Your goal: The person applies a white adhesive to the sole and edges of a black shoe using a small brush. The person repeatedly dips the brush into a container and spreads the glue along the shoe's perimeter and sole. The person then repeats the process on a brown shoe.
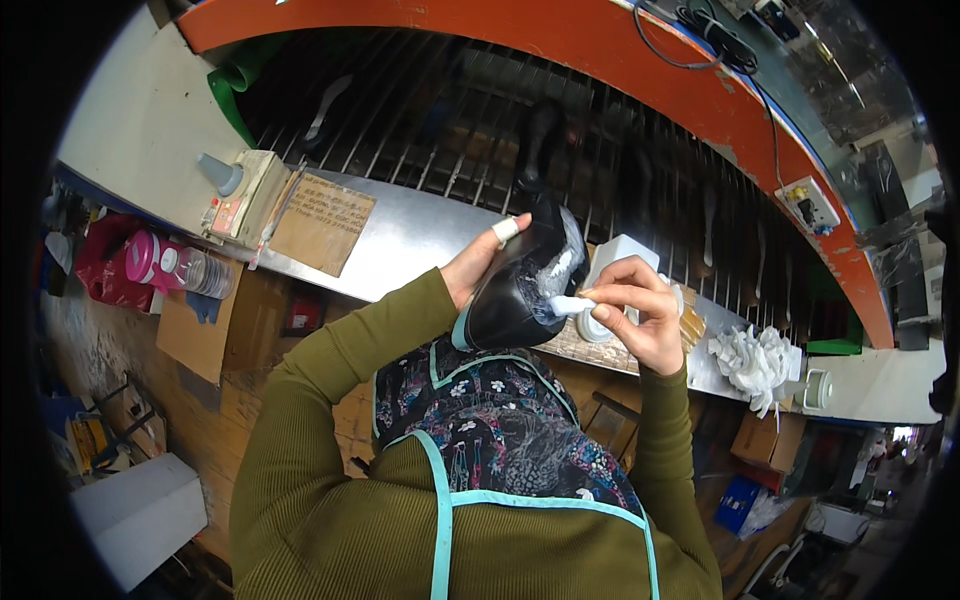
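My left hand (478, 262) grips a black shoe upper (510, 300) from its left side; a white wrap covers part of one finger. The upper is tilted, its underside turned toward my right, with whitish smears along it. In my right hand (642, 315), fingers and thumb pinch a small brush with a white, coated head (566, 306). The brush head touches the underside near the shoe's closer end. Just behind my right fingers stands a white container (622, 256), partly hidden by the hand.
Beyond a metal ledge (400, 245), a rack of metal rods (400, 150) carries dark shoe pieces under an orange frame (500, 35). A cardboard sheet (320, 225) and a grey cone (220, 175) sit left. Crumpled white material (755, 362) lies right; a pink-lidded jar (150, 258) is far left.
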Tool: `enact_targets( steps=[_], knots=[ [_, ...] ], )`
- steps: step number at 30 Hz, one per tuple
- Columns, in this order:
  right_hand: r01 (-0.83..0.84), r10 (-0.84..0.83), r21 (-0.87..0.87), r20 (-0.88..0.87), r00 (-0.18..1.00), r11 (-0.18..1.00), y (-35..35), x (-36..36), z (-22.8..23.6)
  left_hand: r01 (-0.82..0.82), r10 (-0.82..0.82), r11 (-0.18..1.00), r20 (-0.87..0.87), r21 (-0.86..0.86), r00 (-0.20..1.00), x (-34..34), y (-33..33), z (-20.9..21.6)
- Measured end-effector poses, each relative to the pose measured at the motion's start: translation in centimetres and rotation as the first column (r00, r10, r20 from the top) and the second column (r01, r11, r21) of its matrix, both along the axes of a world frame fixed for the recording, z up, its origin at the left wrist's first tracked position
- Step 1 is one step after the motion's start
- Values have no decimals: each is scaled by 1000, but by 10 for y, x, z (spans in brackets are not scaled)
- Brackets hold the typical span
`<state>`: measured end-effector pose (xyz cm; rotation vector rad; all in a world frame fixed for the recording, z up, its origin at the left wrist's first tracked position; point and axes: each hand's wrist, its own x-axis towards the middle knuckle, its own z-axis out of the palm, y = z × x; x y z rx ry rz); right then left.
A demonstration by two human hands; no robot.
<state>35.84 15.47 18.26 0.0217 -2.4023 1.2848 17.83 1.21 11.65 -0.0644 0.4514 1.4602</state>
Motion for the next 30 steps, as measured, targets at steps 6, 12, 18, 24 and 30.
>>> enact_targets(
  steps=[6, 12, 18, 24, 30],
  knots=[
    [-234, 234, -29, -2, 972, 972, 12, -31, 8, 204, -237, 958, 155, 203, 959, 8, -10, -30],
    [-419, 426, -116, 49, 903, 901, 17, -66, 9, 415, -474, 801, 35, 431, 880, 19, -26, -69],
    [-546, 570, -182, 129, 811, 818, 13, -93, 13, 414, -597, 711, 176, 569, 783, 29, -25, -73],
    [-622, 627, -88, 187, 757, 778, 12, -117, 22, 385, -741, 595, 296, 706, 603, 34, -23, -73],
    [-669, 653, -22, 241, 718, 743, 14, -130, 29, 364, -861, 470, 329, 804, 388, 35, -16, -74]
  ],
)
